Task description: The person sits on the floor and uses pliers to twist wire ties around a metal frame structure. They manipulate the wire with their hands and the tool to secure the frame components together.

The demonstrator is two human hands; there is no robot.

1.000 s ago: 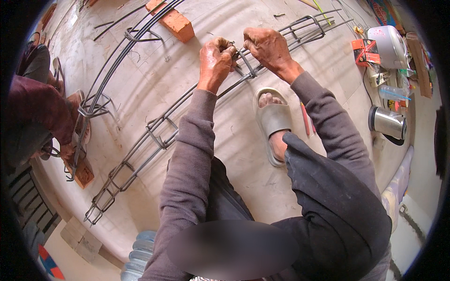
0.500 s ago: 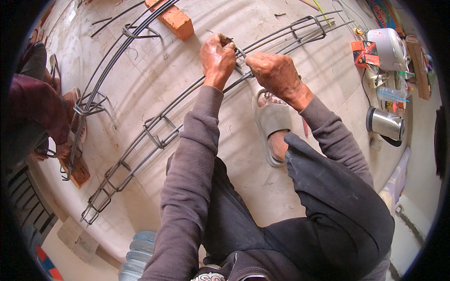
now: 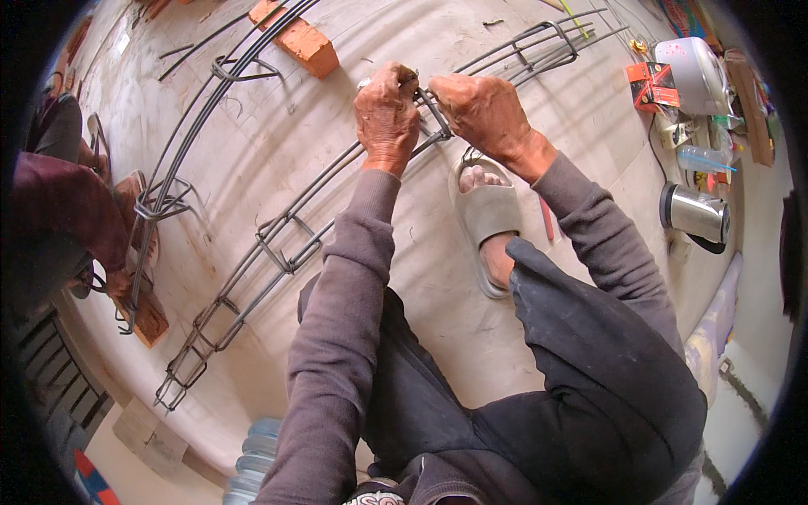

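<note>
A long, narrow rebar cage [image 3: 282, 220] of thin dark rods with rectangular stirrups runs diagonally from lower left to upper right. My left hand [image 3: 388, 119] is closed in a pinch at the cage's upper middle, fingertips by a corner of one stirrup [image 3: 435, 114]. Opposite it, my right hand [image 3: 486, 118] is closed with knuckles up, against the same stirrup. Whatever small piece either hand pinches is hidden by the fingers. Below the stirrup is my foot in a beige slide sandal [image 3: 488, 210].
A second bundle of rods [image 3: 195, 126] with stirrups rests on an orange brick [image 3: 303, 42] and another brick [image 3: 150, 316]. Another person's sleeve [image 3: 63, 202] is at left. At right stand a rice cooker [image 3: 690, 71], a red box [image 3: 652, 86] and a metal kettle [image 3: 697, 215].
My right hand has moved up and left, closer to my left hand. The stirrup between them shows more plainly. The whole view has shifted slightly.
</note>
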